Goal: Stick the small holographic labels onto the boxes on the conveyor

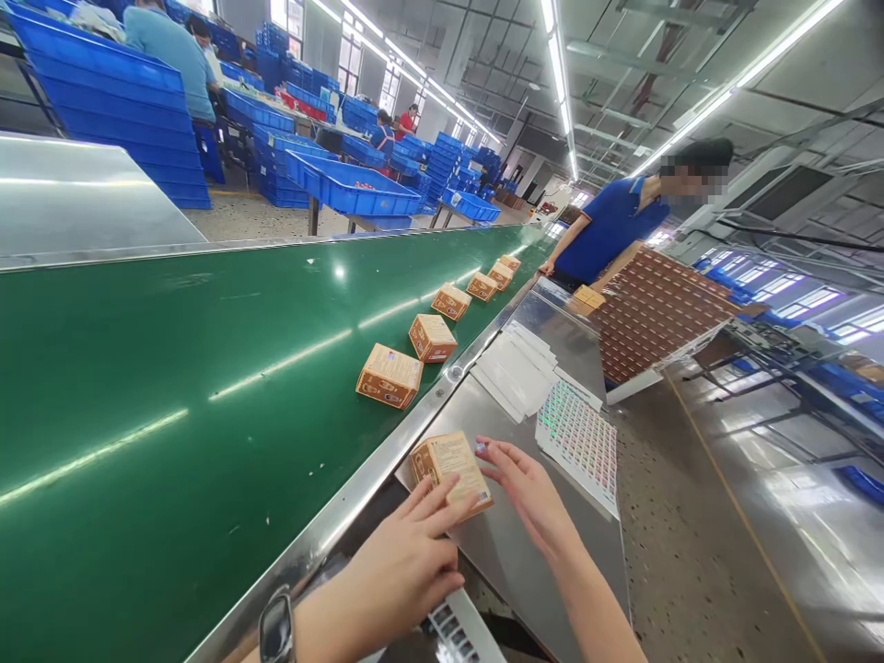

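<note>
A small orange-brown box (pixel 451 468) lies on the steel side table (pixel 511 543) beside the green conveyor belt (pixel 172 396). My left hand (pixel 407 557) rests its fingers on the box's near end and holds it down. My right hand (pixel 529 493) touches the box's far right corner with its fingertips, where a small shiny sticker shows. A sheet of small holographic stickers (pixel 580 442) lies just right of my right hand.
Several more orange boxes (pixel 390 376) ride the belt in a row toward a person in a blue shirt (pixel 611 226), who stands by a tilted tray of brown items (pixel 656 308). White sheets (pixel 515 368) lie on the table. Blue crates (pixel 349 184) stand beyond the belt.
</note>
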### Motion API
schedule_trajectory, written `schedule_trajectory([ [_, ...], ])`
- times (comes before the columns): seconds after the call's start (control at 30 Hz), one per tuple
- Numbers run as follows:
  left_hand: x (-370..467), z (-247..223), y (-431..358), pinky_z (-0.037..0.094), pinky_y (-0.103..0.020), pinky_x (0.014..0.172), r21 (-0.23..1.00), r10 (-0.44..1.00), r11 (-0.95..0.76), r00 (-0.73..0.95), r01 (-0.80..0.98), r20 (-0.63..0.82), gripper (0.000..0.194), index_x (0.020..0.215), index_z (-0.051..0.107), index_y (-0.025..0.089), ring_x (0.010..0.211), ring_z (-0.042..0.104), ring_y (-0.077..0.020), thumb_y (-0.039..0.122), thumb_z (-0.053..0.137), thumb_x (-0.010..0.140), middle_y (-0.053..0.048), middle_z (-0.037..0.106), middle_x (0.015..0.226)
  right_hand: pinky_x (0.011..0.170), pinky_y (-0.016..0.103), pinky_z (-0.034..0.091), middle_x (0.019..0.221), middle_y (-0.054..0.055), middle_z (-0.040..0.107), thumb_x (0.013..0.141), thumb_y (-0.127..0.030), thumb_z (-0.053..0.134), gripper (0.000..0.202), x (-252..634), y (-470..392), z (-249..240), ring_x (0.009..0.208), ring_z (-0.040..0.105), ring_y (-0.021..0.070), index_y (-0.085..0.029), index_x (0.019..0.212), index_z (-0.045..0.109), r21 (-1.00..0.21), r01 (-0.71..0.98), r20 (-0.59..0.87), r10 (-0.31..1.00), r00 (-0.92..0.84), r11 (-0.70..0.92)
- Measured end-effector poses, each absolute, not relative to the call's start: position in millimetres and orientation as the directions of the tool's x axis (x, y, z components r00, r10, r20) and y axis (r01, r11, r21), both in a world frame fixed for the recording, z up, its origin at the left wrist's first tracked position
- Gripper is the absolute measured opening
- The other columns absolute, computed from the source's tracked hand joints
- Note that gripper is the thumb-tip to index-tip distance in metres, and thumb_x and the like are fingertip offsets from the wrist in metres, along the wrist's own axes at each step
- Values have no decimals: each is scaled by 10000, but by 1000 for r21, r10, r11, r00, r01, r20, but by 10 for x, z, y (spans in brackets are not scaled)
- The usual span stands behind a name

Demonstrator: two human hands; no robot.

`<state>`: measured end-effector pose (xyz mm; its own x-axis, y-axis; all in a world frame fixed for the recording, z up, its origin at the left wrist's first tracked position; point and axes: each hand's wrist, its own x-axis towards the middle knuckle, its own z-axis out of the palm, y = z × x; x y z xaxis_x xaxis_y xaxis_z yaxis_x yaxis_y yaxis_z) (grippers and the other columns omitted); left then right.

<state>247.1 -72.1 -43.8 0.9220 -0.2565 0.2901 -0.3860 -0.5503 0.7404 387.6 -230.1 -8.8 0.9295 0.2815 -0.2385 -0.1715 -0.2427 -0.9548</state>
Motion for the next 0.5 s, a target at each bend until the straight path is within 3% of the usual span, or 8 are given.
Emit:
schedule_trajectory([
  [0.1, 2548, -554, -787, 369, -477, 1203, 488, -391, -726, 875, -484, 286, 135, 770, 753, 135, 1444, 399, -348, 228, 757, 868, -111, 432, 1566, 814, 389, 541, 1070, 140, 752, 454, -710, 853, 611, 3842, -2217, -194, 921, 688, 286, -175, 723, 734, -958, -192, -246, 267, 932, -213],
  [0.5, 2613, -578, -803, 399, -385, 1187, 420, -378, -775, 879, -472, 291, 137, 786, 783, 158, 1426, 439, -299, 283, 795, 839, -91, 496, 1523, 758, 331, 536, 955, 108, 760, 623, -650, 768, 511, 3666, -2103, -263, 889, 675, 264, -168, 787, 721, -961, -66, -128, 220, 967, -269],
])
